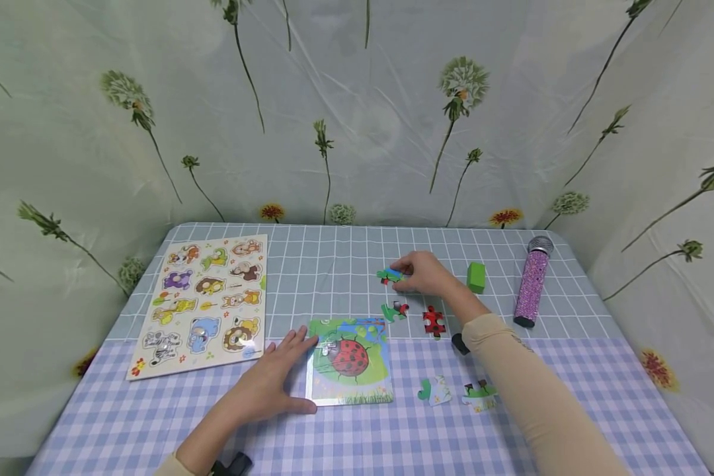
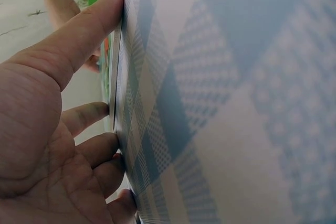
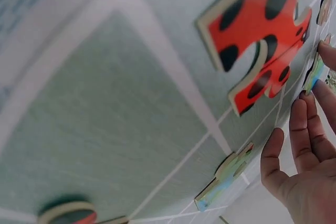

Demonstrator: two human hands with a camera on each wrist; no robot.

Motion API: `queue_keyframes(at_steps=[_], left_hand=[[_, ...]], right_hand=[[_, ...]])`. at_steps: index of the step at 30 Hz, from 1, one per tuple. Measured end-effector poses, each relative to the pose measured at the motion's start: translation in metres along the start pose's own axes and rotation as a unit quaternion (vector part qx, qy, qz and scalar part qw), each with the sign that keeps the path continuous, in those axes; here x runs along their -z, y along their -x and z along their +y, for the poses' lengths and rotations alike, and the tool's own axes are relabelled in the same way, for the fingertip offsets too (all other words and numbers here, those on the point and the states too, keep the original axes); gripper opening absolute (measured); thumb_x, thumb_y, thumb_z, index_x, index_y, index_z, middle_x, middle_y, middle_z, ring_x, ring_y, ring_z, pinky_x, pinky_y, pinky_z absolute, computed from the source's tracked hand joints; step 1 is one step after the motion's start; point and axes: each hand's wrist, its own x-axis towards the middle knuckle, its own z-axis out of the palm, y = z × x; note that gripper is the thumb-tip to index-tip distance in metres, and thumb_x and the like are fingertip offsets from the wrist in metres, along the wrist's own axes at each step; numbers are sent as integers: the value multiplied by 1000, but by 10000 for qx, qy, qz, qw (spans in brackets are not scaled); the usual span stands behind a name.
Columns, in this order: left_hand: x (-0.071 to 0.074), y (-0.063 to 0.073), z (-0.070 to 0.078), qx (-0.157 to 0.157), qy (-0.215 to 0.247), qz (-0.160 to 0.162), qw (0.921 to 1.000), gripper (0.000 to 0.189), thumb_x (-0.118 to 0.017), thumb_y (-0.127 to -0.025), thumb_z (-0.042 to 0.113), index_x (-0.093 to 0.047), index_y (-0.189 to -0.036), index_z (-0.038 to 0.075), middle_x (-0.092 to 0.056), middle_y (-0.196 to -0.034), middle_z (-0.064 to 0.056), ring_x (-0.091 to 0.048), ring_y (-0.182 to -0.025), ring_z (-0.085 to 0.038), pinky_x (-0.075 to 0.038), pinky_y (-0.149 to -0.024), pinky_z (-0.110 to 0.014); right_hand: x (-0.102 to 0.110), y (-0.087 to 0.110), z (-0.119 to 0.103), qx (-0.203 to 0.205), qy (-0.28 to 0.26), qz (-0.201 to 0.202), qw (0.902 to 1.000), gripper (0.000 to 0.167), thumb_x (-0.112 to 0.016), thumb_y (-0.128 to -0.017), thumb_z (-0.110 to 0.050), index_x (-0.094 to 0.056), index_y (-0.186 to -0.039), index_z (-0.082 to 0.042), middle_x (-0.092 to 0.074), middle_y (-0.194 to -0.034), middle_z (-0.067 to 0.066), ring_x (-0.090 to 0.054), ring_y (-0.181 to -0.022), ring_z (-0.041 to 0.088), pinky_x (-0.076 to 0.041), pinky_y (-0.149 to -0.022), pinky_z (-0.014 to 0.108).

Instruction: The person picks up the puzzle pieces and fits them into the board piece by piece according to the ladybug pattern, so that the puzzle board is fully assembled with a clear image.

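In the head view my left hand (image 1: 274,383) lies at the left edge of a square ladybird jigsaw board (image 1: 357,400), fingers and thumb spread. In the left wrist view its thumb (image 2: 94,22) runs along the board's edge, close to the tablecloth. Farther back, my right hand (image 1: 425,272) pinches a green and blue jigsaw piece (image 1: 387,275) between thumb and fingers. The same jigsaw piece (image 3: 314,74) shows partly between the fingertips in the right wrist view. Close by lie a green and red piece (image 1: 395,312) and a red, black-spotted piece (image 1: 434,322).
Right of the board lie a pale piece (image 1: 435,391) and a green piece (image 1: 480,396), the latter beside my right forearm. A large animal puzzle board (image 1: 214,359) occupies the left side. A green block (image 1: 476,277) and a glittery purple microphone (image 1: 533,281) stand at the back right.
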Motion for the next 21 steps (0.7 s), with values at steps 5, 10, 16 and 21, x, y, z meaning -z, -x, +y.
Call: queue_keyframes(at_steps=[5,10,16,21], left_hand=[[0,0,0,6,-2,-24,10000,119,-98,-70,51,-40,-167,14,-24,-178,-15,-24,-165,-43,-18,-131,-70],[0,0,0,8,-1,-40,10000,119,-98,-70,51,-40,-167,14,-24,-178,-15,-23,-165,-43,-18,-131,-70],[1,1,1,-2,-1,-25,10000,118,-98,-70,50,-40,-167,14,-24,-178,-16,-23,-165,-43,-18,-131,-70],[1,0,1,2,6,-29,10000,119,-98,-70,50,-40,-167,14,-24,-178,-15,-23,-165,-43,-18,-131,-70]], right_hand=[[1,1,4,121,74,25,9999,42,-87,-90,-23,-78,-124,-2,-77,-110,12,-69,-99,23,-61,-92,42],[3,6,8,179,3,-18,9998,41,-87,-88,-23,-79,-122,-2,-78,-106,10,-68,-95,21,-60,-88,39],[2,14,6,321,-117,-66,9994,40,-87,-87,-23,-80,-121,-4,-79,-109,8,-68,-96,20,-61,-88,38],[-2,22,-1,643,-71,-143,9978,39,-87,-88,-25,-81,-122,-6,-78,-112,7,-70,-99,20,-62,-88,38]])
